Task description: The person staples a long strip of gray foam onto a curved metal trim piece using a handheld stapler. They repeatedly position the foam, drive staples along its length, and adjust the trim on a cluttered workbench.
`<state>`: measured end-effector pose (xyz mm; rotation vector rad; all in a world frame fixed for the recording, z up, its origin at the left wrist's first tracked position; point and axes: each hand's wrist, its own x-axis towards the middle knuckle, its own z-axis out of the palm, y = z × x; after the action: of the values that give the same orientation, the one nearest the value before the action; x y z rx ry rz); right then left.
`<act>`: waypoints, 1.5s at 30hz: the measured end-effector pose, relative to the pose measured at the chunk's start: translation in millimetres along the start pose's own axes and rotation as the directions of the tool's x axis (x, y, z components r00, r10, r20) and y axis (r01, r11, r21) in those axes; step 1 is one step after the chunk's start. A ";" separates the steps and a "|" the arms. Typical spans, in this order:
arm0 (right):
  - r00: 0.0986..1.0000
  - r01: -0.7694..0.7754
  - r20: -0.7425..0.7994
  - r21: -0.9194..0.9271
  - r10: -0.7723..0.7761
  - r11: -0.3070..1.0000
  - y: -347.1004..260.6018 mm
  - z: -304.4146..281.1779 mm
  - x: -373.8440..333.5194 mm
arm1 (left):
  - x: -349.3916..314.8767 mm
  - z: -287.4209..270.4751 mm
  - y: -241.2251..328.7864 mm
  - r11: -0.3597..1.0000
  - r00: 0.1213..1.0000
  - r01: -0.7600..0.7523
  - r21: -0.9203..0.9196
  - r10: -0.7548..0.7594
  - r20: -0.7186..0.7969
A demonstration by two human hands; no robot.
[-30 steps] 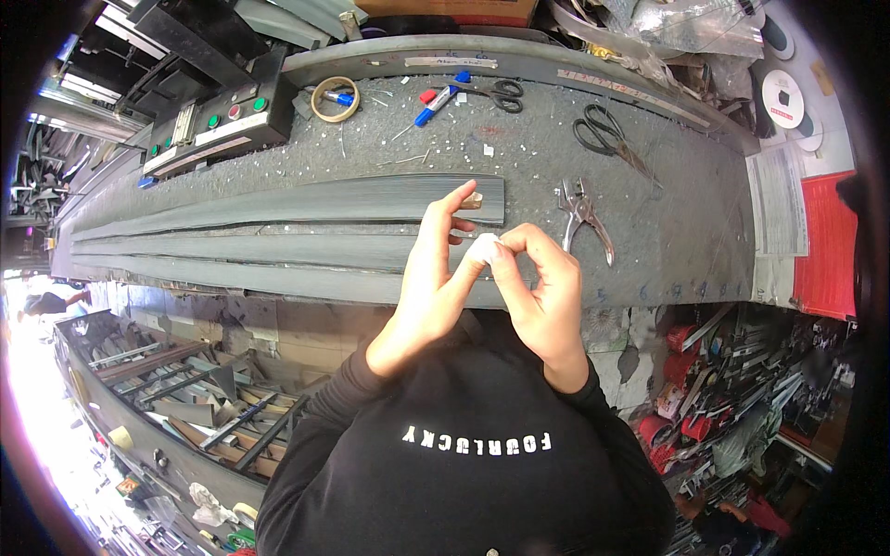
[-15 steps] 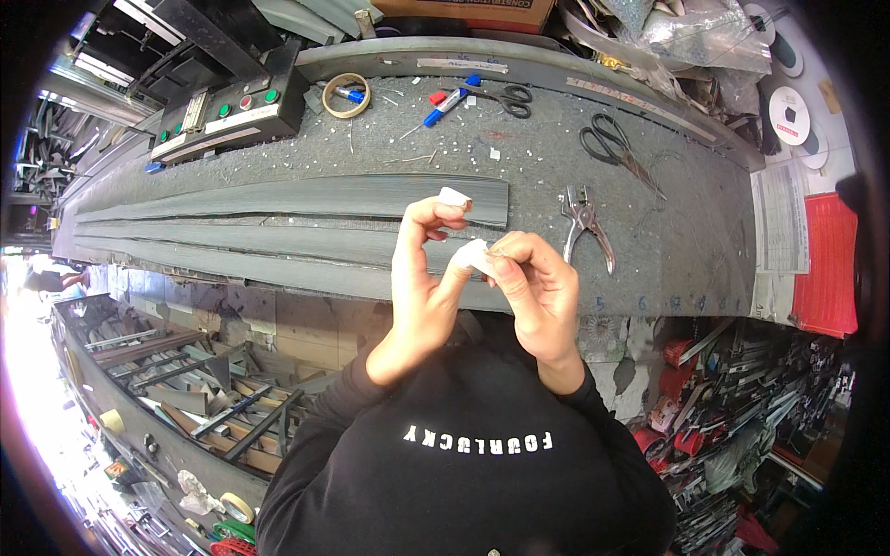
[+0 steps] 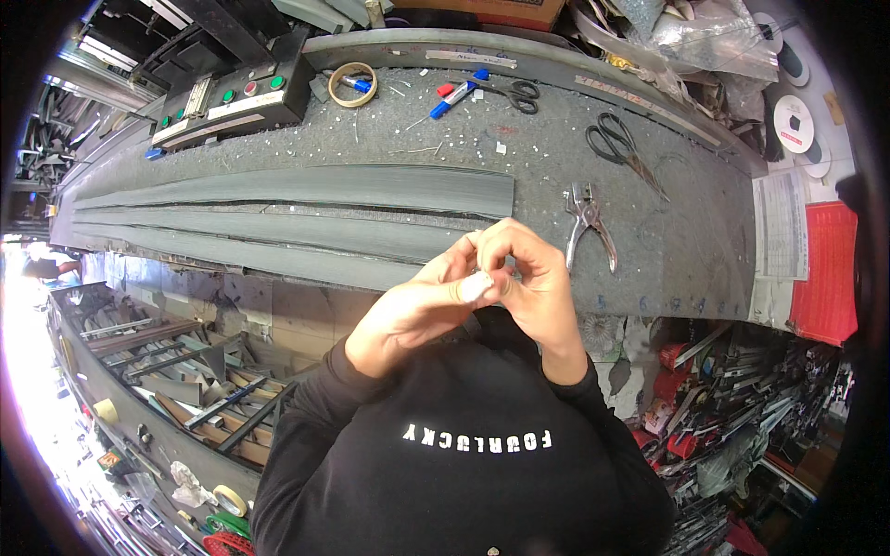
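Note:
My left hand and my right hand meet in front of my chest, above the near edge of the workbench. A white wrapping, like tape, covers the tip of my left thumb, which is stretched out toward the right hand. My left index finger bends toward the right fingertips, apart from the thumb; its end is hidden. The right hand's thumb and fingers are pinched together at the left fingertips. What lies between them does not show. Long dark grey strips lie in stacks on the bench, just beyond and left of the hands.
Metal hole-punch pliers and black-handled scissors lie to the right. Farther back are a blue marker, another pair of scissors and a tape roll. A button control box stands far left. White scraps dot the grey bench.
My hands have come closer together. The left index finger, which stood apart with a white wrapping on its tip, now reaches to the right hand. The right fingers have left the thumb's wrapping.

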<state>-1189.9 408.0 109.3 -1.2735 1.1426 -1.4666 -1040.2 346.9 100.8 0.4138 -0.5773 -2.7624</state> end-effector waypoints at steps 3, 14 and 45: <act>0.974 -0.142 -0.156 0.140 0.164 0.980 -7.0 0.1 -4.2 | -1.3 -5.2 -5.6 0.999 0.999 0.037 0.003 -0.037 -0.039; 0.961 -0.262 -0.017 0.279 0.278 0.924 -12.8 -1.3 -4.7 | 3.1 -11.8 -16.6 0.980 0.993 0.121 -0.157 -0.121 0.007; 0.987 -0.158 0.026 -0.078 0.161 0.984 30.0 -18.7 4.0 | -1.7 -14.6 -7.4 0.733 0.848 -0.325 0.598 0.505 -0.159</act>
<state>-1207.8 399.7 79.6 -1.2231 1.2590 -1.2912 -1035.4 349.0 85.2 0.7250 -1.2205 -1.9962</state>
